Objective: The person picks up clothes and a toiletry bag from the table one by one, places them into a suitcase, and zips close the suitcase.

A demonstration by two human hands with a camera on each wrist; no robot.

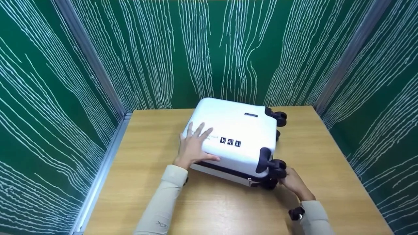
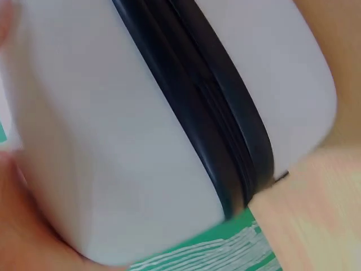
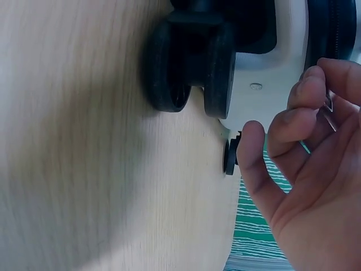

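Note:
A small white hard-shell suitcase [image 1: 232,130] with black wheels lies on its side on the wooden table, its wheeled end to the right. My left hand [image 1: 192,147] rests on the upper shell with spread fingers, the thumb along the near edge. The left wrist view shows the black zipper band [image 2: 197,101] close up between two white shell halves. At the wheeled end, behind a black double wheel [image 1: 277,168], is my right hand [image 1: 295,182]. Its fingers curl by the zipper, and thumb and forefinger pinch a small metal zipper pull [image 3: 329,103], mostly hidden by the fingers.
The wooden table [image 1: 140,182] extends around the suitcase. Green panels [image 1: 228,49] with wavy white lines stand behind and at both sides, joined by grey metal posts [image 1: 94,58]. Another pair of wheels [image 1: 279,118] juts from the suitcase's far right corner.

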